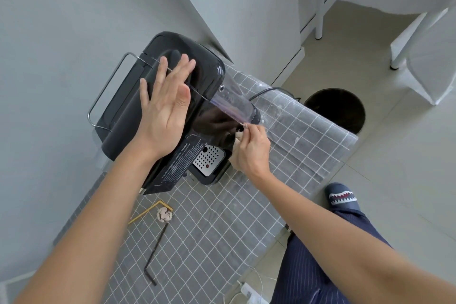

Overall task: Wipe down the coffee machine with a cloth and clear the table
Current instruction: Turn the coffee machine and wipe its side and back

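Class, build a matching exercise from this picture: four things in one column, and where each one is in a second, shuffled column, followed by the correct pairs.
Things
1. left hand
2. right hand
3. crumpled paper ball
4. dark round bin

Places
A. on the floor beyond the table's far edge
B. flat on top of the coffee machine
C. on the checked tablecloth, near a yellow strip
D. at the machine's side, pinching a cloth

Pairs: 1-B, 2-D, 3-C, 4-A
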Demonstrator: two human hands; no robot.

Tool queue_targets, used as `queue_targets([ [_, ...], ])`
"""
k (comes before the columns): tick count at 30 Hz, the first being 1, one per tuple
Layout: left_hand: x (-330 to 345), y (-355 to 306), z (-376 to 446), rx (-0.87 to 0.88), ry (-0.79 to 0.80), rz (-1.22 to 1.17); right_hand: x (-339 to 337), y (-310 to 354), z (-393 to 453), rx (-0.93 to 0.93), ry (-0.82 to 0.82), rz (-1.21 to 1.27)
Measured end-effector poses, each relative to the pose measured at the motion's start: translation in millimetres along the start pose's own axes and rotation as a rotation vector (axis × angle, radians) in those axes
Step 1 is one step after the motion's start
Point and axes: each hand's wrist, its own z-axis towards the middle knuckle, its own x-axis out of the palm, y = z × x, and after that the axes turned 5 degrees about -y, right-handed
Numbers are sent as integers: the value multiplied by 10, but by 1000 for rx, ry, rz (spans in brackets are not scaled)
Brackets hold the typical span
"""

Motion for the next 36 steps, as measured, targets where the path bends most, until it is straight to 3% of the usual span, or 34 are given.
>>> queue_targets([
  [3, -2, 2, 1, 4, -9, 2, -52, 46, 55, 71, 45, -4],
  [7, 4, 9, 9, 1, -7, 3, -106, 130, -120, -53, 14, 110],
  [12, 1, 2, -10, 0, -7, 4, -33, 98, -92, 170, -7, 148],
  [17, 1, 3, 8, -5, -11, 5, 70, 801, -368, -304, -120, 385],
  [21, 2, 7, 4, 5, -19, 8, 126, 771, -134, -488, -175, 368],
  [23, 3, 8, 4, 10, -22, 7, 118, 707, 107, -397, -179, 353],
  [28, 5, 14, 10, 2, -21, 3, 113, 242, 702, 176, -38, 294],
  [31, 12, 3, 4, 2, -33, 13, 101, -98, 680, 251, 71, 175],
  [36, 10, 2, 17, -2, -49, 44, 213, 35, 319, 452, -3, 301],
])
